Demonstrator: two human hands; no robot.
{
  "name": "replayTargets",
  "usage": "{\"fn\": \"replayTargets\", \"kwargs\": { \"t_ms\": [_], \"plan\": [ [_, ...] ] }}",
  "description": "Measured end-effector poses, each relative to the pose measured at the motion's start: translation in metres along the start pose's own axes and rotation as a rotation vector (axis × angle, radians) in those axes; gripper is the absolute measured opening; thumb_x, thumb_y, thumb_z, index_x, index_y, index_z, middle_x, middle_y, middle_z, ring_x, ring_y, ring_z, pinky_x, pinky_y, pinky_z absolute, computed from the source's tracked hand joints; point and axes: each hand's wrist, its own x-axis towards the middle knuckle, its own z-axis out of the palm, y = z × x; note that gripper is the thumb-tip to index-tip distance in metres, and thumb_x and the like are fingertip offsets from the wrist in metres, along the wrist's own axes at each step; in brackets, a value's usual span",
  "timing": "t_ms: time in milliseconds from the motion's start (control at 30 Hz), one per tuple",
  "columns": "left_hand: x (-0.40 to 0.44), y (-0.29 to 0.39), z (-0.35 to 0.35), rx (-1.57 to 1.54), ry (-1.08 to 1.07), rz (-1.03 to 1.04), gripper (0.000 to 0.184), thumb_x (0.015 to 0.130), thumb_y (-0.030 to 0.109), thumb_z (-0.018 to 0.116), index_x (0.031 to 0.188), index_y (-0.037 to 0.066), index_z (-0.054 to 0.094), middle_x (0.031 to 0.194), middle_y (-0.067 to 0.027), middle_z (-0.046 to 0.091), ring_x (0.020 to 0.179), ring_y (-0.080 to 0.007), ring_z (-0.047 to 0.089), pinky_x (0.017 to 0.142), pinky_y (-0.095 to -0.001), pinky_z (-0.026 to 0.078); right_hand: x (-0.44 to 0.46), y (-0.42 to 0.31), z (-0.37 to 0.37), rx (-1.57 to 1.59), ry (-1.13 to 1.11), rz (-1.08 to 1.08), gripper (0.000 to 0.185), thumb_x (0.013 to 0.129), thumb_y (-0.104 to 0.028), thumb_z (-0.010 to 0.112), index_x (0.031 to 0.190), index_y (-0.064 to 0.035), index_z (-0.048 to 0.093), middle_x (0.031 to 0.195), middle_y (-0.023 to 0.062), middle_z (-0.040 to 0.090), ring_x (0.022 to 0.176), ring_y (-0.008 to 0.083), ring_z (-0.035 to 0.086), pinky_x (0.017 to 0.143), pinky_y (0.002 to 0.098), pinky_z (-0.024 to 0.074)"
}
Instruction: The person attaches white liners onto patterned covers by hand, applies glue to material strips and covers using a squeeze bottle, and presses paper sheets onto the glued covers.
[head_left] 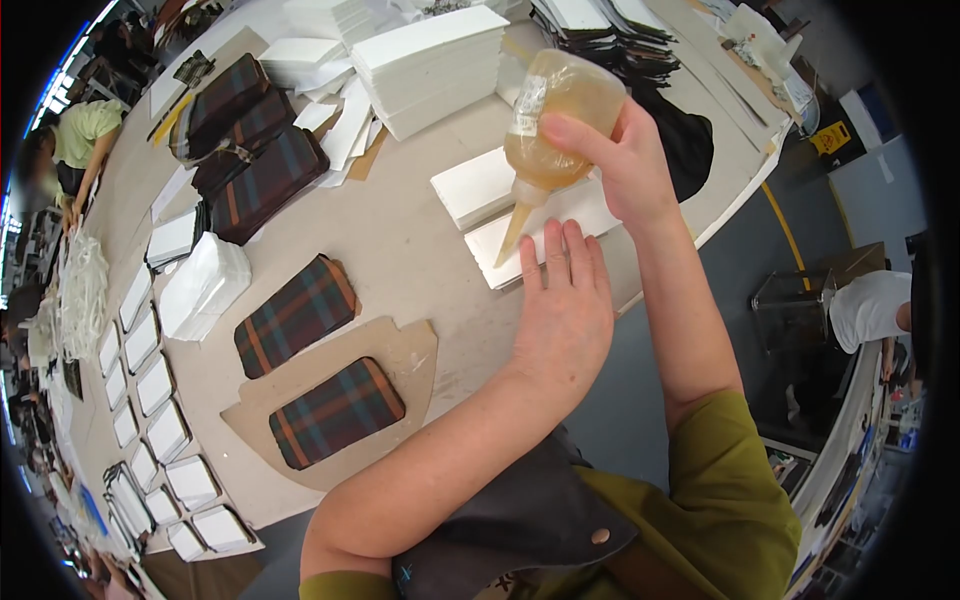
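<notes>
My right hand (pixel 635 160) is wrapped round a squeeze bottle (pixel 570 95) of amber liquid, probably glue, tipped with its nozzle down. The nozzle tip meets or hovers just over a white rectangular card piece (pixel 490 252) near the table's edge; actual contact is hard to tell. On that same piece lie the outstretched fingers of my left hand (pixel 568 300), flat and holding nothing. A second stack of white pieces (pixel 470 190) sits right behind it.
Plaid fabric-covered panels (pixel 297 315) lie to the left, one (pixel 337 412) on a brown paper sheet (pixel 420 365). Tall white card stacks (pixel 430 70) and a dark plaid pile (pixel 265 180) stand farther back. Rows of white-faced panels (pixel 168 430) line the left edge. A co-worker (pixel 85 140) stands far left.
</notes>
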Motion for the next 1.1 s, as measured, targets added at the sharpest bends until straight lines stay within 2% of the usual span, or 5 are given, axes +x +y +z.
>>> {"fn": "replayTargets", "kwargs": {
  "t_ms": [500,600,700,767,1100],
  "plan": [
    [0.002,0.001,-0.001,0.111,-0.044,0.015,0.077,0.087,0.042,0.068,0.138,-0.011,0.045,0.143,-0.031,0.042,0.136,-0.0444,0.04,0.114,-0.0586,0.029,-0.012,0.007,-0.003,0.04,-0.025,0.055,0.037,0.083,-0.017,0.08,0.112,0.0007,0.064,0.102,0.007,0.07,0.089,0.0129,0.066,0.079,0.0263,0.0523],
    [0.003,0.001,0.002,-0.017,-0.079,0.018,0.063,0.089,0.019,0.056,0.141,-0.015,0.04,0.146,-0.0378,0.036,0.14,-0.0505,0.032,0.114,-0.0624,0.026,-0.01,0.004,-0.011,0.184,0.051,0.056,0.039,0.083,-0.016,0.08,0.114,0.001,0.062,0.105,0.0081,0.069,0.09,0.013,0.066,0.079,0.0253,0.0525],
    [0.002,-0.001,0.0,0.07,-0.092,0.055,0.065,0.091,0.024,0.057,0.141,-0.014,0.04,0.147,-0.0368,0.036,0.14,-0.0502,0.033,0.114,-0.0636,0.025,-0.01,-0.01,-0.004,0.165,0.137,-0.067,0.046,0.082,-0.014,0.082,0.118,0.0023,0.057,0.107,0.0093,0.068,0.092,0.0135,0.067,0.081,0.0258,0.0536],
    [0.001,0.0,-0.005,0.104,-0.06,0.041,0.079,0.087,0.045,0.067,0.138,-0.01,0.045,0.143,-0.0303,0.043,0.137,-0.0439,0.04,0.114,-0.0584,0.029,-0.015,-0.013,0.008,-0.005,0.13,-0.23,0.055,0.079,-0.013,0.085,0.12,0.0036,0.052,0.107,0.0094,0.068,0.094,0.0144,0.068,0.082,0.028,0.0557],
    [0.002,-0.002,-0.003,-0.007,-0.022,0.039,0.08,0.085,0.041,0.071,0.137,-0.013,0.044,0.144,-0.0313,0.042,0.137,-0.0443,0.039,0.113,-0.0593,0.031,-0.016,-0.011,-0.012,-0.137,0.161,-0.324,0.054,0.078,-0.015,0.087,0.116,0.0026,0.053,0.106,0.0101,0.068,0.093,0.0152,0.069,0.079,0.0287,0.0576]
  ]
}}
